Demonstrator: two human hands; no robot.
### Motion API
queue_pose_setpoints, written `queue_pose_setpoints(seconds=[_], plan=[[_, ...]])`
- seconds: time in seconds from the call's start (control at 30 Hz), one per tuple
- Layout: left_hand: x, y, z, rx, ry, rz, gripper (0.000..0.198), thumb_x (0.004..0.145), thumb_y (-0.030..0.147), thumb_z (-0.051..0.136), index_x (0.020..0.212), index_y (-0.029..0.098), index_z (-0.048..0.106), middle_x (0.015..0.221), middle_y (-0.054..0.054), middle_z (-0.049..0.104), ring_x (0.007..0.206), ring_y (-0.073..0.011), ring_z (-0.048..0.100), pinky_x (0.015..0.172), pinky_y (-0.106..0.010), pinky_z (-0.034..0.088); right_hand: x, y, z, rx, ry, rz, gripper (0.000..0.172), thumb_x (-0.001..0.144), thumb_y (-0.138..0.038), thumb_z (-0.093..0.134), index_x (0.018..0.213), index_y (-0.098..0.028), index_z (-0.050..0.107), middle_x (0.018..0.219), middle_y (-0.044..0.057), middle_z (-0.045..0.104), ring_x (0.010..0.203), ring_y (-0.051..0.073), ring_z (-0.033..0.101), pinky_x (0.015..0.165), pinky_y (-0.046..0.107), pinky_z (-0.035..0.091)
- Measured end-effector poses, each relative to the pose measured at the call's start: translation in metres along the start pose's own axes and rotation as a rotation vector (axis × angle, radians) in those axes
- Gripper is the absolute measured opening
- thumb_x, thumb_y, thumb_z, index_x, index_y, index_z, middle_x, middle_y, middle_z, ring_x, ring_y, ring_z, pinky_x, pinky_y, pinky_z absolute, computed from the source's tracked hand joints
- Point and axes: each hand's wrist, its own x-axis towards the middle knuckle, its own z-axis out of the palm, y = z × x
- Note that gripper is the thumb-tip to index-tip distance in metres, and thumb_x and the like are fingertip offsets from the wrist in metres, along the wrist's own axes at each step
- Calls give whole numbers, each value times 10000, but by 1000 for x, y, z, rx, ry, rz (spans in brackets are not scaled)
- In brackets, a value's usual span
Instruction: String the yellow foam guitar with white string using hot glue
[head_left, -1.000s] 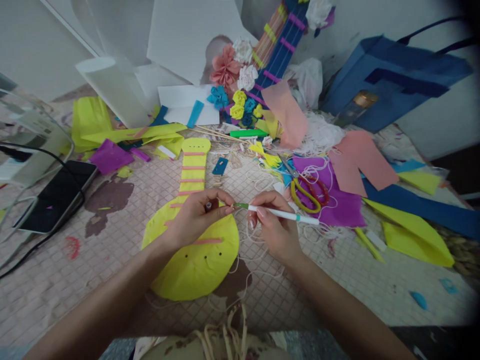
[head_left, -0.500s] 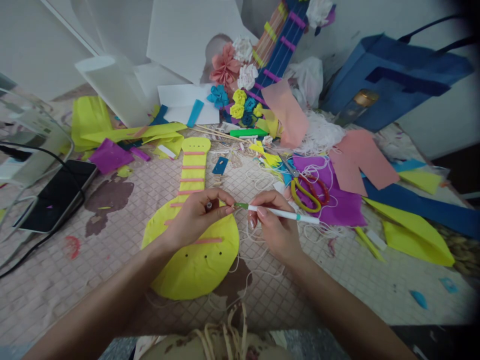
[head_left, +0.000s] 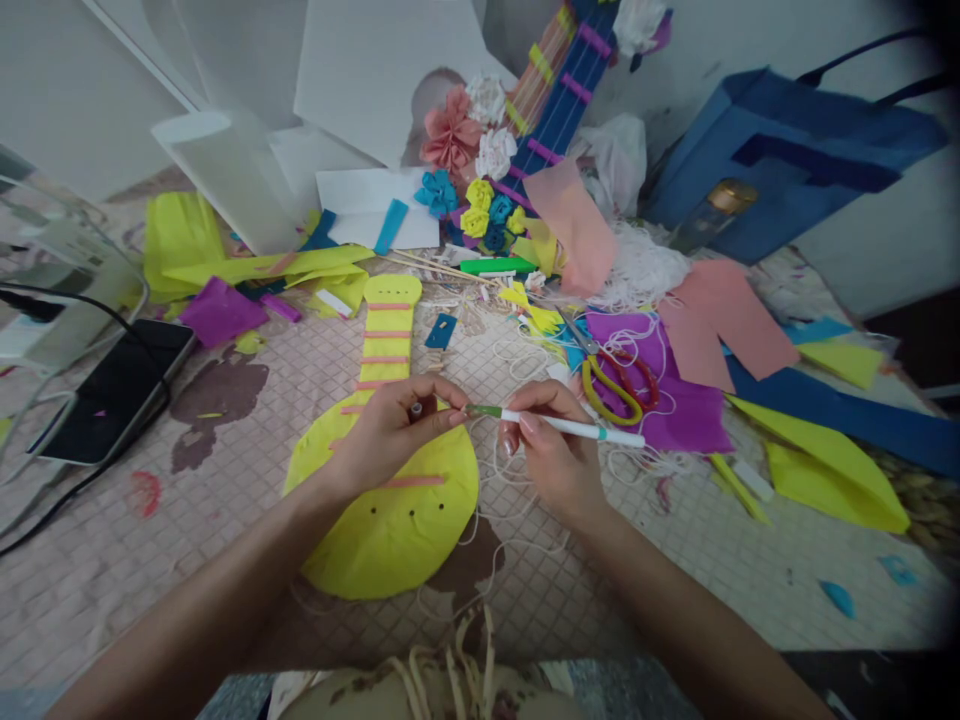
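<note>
- One pen (head_left: 574, 428), white with a green tip (head_left: 489, 410), sits between the hands in the head view, over the table (head_left: 247, 620), just right of the yellow guitar (head_left: 382, 545).
- The right hand (head_left: 556, 450) pinches its barrel between thumb and fingers.
- The left hand (head_left: 394, 428) presses thumb and forefinger together at the end of the tip; a small round end, perhaps a cap (head_left: 416, 409), shows in its curl.
- The pen looks light, stiff and smooth, so it may roll in the fingers; the barrel near the tip seems the best hold, and the narrow tip the part to spare.
- The guitar, partly under the left hand and forearm, looks light, its paper skin easily creased; its edge is the safer hold.
- Loose string (head_left: 491, 565) loops below the right hand and could snag.
- Scissors (head_left: 592, 348) lie beyond that hand, touching purple paper (head_left: 690, 425).
- A phone (head_left: 112, 395) and cable (head_left: 154, 365) lie well left.
</note>
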Motion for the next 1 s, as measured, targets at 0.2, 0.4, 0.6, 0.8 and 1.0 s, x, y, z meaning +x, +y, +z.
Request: queue_pose_setpoints(seconds=[0.2,0.4,0.6,0.8,1.0], plan=[[0,-1,0,8,0,-7,120,821,262,632,832,143,635,657,10,540,555,-89,405,502,-227,308,0,0,0,2,-5,-9,48,852,-260,616,856,-217,637,662,-31,587,548,91,519,493,225,406],[0,1,0,17,3,6,95,821,249,635,819,154,633,645,19,532,542,-82,387,488,-219,304,0,0,0,-22,-5,-2,55,845,-273,621,851,-220,635,661,-27,590,541,95,518,482,229,407],[0,1,0,20,11,26,73,819,234,641,815,163,626,653,21,550,542,-79,397,476,-206,312,-1,1,1,-52,-4,-2,61,844,-286,623,858,-228,638,656,-28,590,535,99,514,476,233,405],[-1,1,0,26,17,-6,90,813,244,648,802,157,632,620,30,513,531,-79,381,479,-216,300,-2,0,1,-32,-2,-2,53,852,-275,616,860,-224,630,661,-29,591,540,95,518,485,228,409],[0,2,0,11,12,-5,73,803,225,654,793,156,632,662,25,553,537,-75,389,484,-216,301,-1,1,1,-41,17,-3,86,845,-308,623,849,-222,621,643,-29,584,531,101,512,476,231,402]])
